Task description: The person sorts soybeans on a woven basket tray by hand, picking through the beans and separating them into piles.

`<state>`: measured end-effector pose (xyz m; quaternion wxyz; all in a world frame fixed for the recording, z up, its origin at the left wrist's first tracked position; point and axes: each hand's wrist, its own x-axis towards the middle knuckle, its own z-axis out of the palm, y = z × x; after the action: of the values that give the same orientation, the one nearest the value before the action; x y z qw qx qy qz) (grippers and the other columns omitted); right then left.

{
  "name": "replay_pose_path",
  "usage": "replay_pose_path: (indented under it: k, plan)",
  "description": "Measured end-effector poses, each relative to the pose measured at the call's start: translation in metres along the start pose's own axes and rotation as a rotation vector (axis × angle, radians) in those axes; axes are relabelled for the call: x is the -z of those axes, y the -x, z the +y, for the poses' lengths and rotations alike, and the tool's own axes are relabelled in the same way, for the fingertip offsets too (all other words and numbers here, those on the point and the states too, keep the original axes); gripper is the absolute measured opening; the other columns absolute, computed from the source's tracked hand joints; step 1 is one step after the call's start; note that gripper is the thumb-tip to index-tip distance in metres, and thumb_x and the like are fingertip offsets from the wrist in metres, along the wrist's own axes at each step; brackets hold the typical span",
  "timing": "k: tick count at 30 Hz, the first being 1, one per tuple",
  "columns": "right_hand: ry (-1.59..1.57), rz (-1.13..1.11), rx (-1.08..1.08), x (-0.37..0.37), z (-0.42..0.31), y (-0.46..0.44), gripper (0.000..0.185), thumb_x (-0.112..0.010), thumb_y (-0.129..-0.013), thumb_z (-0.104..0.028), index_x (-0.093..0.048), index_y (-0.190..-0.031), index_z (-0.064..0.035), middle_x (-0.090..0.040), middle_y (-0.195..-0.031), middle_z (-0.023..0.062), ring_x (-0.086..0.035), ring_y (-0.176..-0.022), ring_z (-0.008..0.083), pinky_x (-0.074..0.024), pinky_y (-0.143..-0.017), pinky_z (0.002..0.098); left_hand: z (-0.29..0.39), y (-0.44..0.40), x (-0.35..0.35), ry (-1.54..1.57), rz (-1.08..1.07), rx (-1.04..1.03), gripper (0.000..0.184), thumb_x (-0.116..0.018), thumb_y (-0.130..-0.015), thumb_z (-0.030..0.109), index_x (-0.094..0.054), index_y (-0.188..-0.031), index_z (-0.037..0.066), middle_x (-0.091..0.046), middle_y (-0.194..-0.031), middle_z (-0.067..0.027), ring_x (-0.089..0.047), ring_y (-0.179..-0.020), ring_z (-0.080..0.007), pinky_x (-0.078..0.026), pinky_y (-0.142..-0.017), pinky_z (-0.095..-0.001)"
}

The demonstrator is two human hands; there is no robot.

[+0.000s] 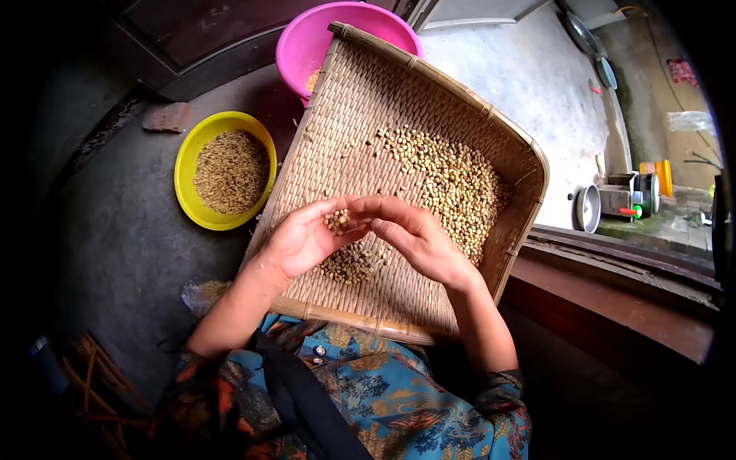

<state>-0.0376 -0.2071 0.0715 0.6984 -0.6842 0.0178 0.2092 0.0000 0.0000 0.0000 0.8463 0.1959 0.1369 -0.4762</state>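
Observation:
A woven basket tray (368, 100) with a raised rim lies across my lap. Many small tan beans (460, 192) are heaped on its right side, and a smaller pile of beans (353, 263) lies near its lower middle. My left hand (307, 234) is cupped palm up over the tray with several beans (336, 221) in it. Bent over from the right, my right hand (410, 234) has its fingertips at the beans in the left palm; whether it pinches any is hidden.
A yellow bowl (180, 172) of grains stands on the floor at left, near a brick piece (166, 117). Behind the tray is a pink basin (295, 46). A wooden sill (613, 299) runs at right; beyond it stands a metal bowl (589, 208). A plastic bag (201, 297) lies lower left.

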Motion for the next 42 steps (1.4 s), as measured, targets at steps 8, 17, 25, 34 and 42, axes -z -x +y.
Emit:
replay_pose_path:
  k: [8,17,25,34,42]
  plan:
    - [1.103,0.251,0.179,0.001,0.045,-0.001,0.009,-0.061,-0.084,-0.002,-0.060,-0.092,0.0020,-0.062,-0.083,0.0185,-0.066,-0.074,0.0327,-0.0560,-0.065,0.0403,-0.002,-0.005,0.003,0.059,0.029,0.005,0.045,-0.039,-0.103,0.025,-0.047,-0.132,-0.009,-0.057,-0.127,-0.0232,-0.053,-0.122,-0.0341,-0.040,-0.110,-0.0461]
    - [1.041,0.271,0.142,-0.004,0.053,-0.010,0.010,-0.059,-0.078,-0.002,-0.057,-0.087,0.0019,-0.062,-0.082,0.0177,-0.065,-0.074,0.0336,-0.0554,-0.068,0.0429,0.007,0.003,-0.005,0.007,0.023,-0.064,0.053,-0.036,-0.104,0.033,-0.042,-0.137,-0.009,-0.052,-0.135,-0.0255,-0.048,-0.130,-0.0358,-0.037,-0.112,-0.0462]
    - [0.130,0.255,0.056,-0.017,-0.006,0.005,0.013,-0.064,-0.090,-0.001,-0.062,-0.103,0.0029,-0.069,-0.103,0.0138,-0.070,-0.095,0.0201,-0.0571,-0.079,0.0299,0.007,0.005,-0.012,0.091,-0.088,-0.051,0.056,-0.033,-0.105,0.036,-0.040,-0.140,-0.007,-0.050,-0.137,-0.0245,-0.050,-0.127,-0.0336,-0.037,-0.112,-0.0451]
    - [0.736,0.071,0.114,-0.021,-0.008,0.045,0.022,-0.065,-0.085,0.002,-0.066,-0.107,-0.0026,-0.067,-0.095,0.0160,-0.068,-0.083,0.0280,-0.0557,-0.071,0.0358,0.010,0.004,-0.002,0.253,-0.062,-0.029,0.050,-0.033,-0.105,0.031,-0.045,-0.135,-0.008,-0.056,-0.129,-0.0248,-0.053,-0.123,-0.0367,-0.041,-0.109,-0.0469]
    - [0.938,-0.144,0.099,-0.053,0.027,0.079,0.022,-0.060,-0.091,-0.023,-0.064,-0.101,-0.0043,-0.064,-0.088,0.0135,-0.066,-0.084,0.0323,-0.0550,-0.075,0.0414,0.094,-0.006,-0.065,0.136,0.070,-0.281,0.034,-0.041,-0.102,0.016,-0.048,-0.123,-0.011,-0.056,-0.118,-0.0258,-0.054,-0.118,-0.0351,-0.045,-0.107,-0.0465]
